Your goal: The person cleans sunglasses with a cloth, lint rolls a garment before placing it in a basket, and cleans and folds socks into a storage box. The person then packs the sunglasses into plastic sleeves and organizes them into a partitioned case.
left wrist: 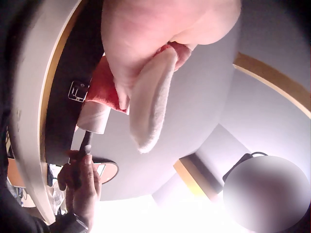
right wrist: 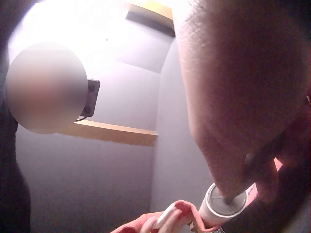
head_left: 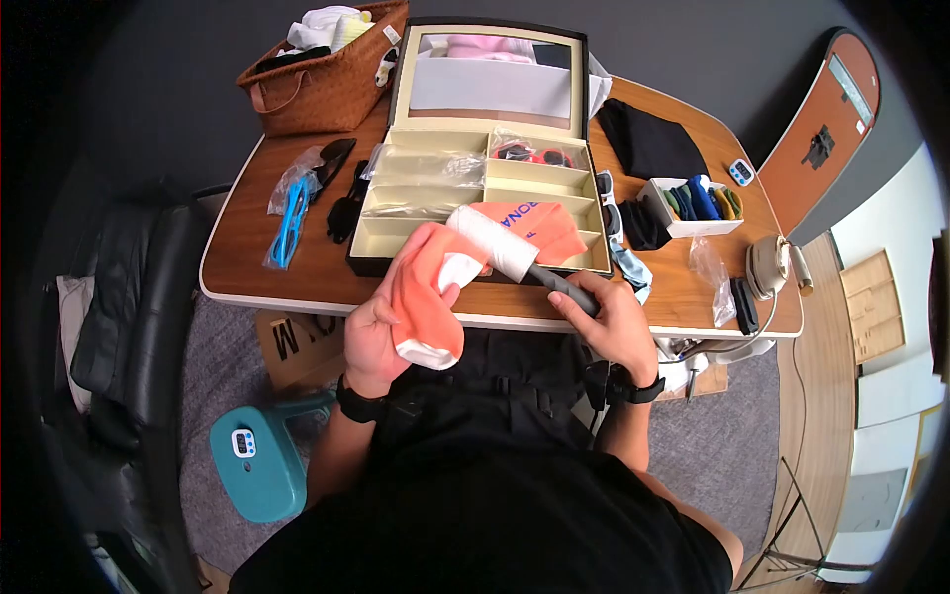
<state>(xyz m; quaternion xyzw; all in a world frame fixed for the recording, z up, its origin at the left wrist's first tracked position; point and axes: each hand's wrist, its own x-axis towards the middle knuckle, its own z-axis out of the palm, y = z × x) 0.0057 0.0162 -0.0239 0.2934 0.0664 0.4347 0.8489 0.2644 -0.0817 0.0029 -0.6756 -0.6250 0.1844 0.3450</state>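
My left hand (head_left: 374,342) holds an orange sock (head_left: 421,297) with a white toe and heel, its fingers partly hidden by the cloth. In my right hand (head_left: 618,332) is the dark handle (head_left: 562,287) of a lint roller, gripped with the thumb along it. The white roller head (head_left: 493,243) lies against the orange fabric, over the front of the compartment box (head_left: 381,238). Orange cloth with blue letters (head_left: 544,226) spreads beyond the roller. In the left wrist view the sock's white part (left wrist: 150,102) hangs from the left hand (left wrist: 165,29).
Sunglasses (head_left: 344,213) and blue glasses (head_left: 287,230) lie left of the box. A woven basket (head_left: 317,99) stands behind them. To the right are a black cloth (head_left: 653,139), a white box (head_left: 683,228) of rolled socks, a timer (head_left: 741,172) and a small steamer (head_left: 767,265).
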